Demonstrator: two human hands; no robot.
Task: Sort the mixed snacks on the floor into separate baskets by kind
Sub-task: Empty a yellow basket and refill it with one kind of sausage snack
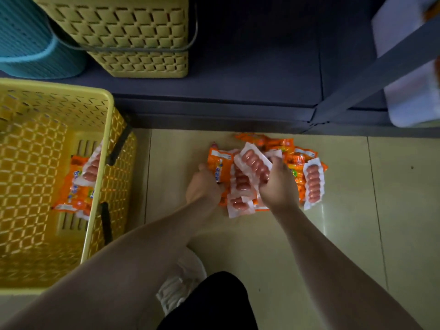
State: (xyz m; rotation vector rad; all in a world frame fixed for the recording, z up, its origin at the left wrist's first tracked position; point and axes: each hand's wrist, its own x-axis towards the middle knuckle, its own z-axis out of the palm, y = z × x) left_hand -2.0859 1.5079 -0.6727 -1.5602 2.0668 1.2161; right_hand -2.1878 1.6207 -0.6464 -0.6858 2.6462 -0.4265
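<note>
A heap of sausage packets [292, 163] is seen on the pale tiled floor [345, 234], at about one o'clock from the middle of the view and just in front of a dark shelf base [238, 115]. The packets are orange on the printed face and clear-backed on the other, so that rows of pink sausages show through; one such packet [314, 184] lies face-down at the heap's three o'clock edge.

The left hand [204, 186] is closed around an orange packet [220, 166] at the heap's nine o'clock side, while the right hand [278, 184] is clenched on several clear-backed packets [252, 163] — a bundle is apparently being gathered so that many can be carried over at once.

At nine o'clock a yellow basket [100, 96] is stood open on the floor, near the heap, with like packets [78, 184] already laid inside — likely the destination for this kind. Further off, at eleven o'clock, a second yellow basket [133, 32] and a teal basket [28, 44] are kept on the shelf, presumably for other kinds. A white shoe [178, 287] is visible at six o'clock.
</note>
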